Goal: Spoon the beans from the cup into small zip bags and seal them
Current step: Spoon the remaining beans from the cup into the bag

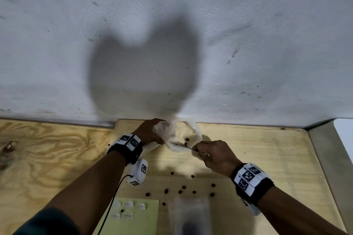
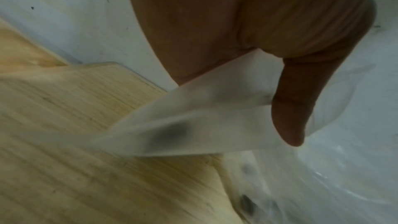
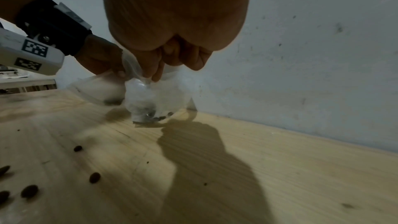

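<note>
My left hand (image 1: pixel 152 133) pinches a small frosted zip bag (image 2: pixel 193 117), thumb (image 2: pixel 290 108) on top; a dark bean shows through it. The bag hangs down-left of the hand (image 1: pixel 150 148). Just right of it a clear crinkled plastic container (image 1: pixel 179 131) stands against the wall with a few brown beans (image 1: pixel 187 139) in its bottom. My right hand (image 1: pixel 212 155) grips a thin metal spoon (image 1: pixel 184 146) whose bowl reaches into that container. In the right wrist view the spoon tip (image 3: pixel 148 117) glints among the beans (image 3: pixel 163 117), and the handle is hidden by my fingers.
Several loose beans (image 1: pixel 180 191) lie scattered on the wooden table (image 1: pixel 257 149) in front of my hands. A green sheet with white labels (image 1: pixel 133 213) and a stack of clear zip bags (image 1: pixel 191 215) sit at the near edge. A white wall (image 1: pixel 172 44) closes the back.
</note>
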Available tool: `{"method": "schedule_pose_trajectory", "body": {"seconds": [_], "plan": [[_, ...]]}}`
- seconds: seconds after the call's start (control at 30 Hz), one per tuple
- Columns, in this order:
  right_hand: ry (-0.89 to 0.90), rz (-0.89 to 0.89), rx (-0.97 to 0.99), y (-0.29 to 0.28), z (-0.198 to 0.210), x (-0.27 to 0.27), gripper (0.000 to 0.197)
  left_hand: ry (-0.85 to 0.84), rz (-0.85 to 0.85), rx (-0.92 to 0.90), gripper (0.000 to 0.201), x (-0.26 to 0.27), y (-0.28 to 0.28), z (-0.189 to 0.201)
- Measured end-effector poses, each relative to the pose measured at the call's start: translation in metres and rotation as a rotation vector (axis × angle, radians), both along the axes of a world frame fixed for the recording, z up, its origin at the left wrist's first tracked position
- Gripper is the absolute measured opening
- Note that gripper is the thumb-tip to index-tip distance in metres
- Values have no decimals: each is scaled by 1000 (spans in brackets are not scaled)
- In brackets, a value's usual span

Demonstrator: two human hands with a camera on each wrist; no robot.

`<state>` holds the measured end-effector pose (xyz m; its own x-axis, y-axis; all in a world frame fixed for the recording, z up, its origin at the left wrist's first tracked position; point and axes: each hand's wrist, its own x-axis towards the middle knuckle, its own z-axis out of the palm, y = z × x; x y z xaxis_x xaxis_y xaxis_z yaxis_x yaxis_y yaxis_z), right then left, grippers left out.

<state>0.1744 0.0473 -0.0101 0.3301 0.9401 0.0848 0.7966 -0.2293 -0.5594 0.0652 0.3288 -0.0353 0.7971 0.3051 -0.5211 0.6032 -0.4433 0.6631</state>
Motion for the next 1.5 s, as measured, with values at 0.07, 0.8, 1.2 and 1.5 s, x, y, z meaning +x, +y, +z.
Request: {"method": "schedule_pose_trajectory", "body": {"seconds": [0.07, 0.8, 1.2, 1.5], "plan": [[-38, -35, 9, -10, 3, 5, 18, -2, -2, 2, 81, -1, 1, -1], [158, -189, 15, 1, 4, 16, 11, -52, -51, 21, 72, -2, -4, -1], [80, -255, 10, 0, 7, 25, 23, -24, -3, 13, 80, -7, -4, 3], [92, -249, -25, 2, -2, 7, 16, -37, -26, 16, 70, -6, -8, 12]]}}
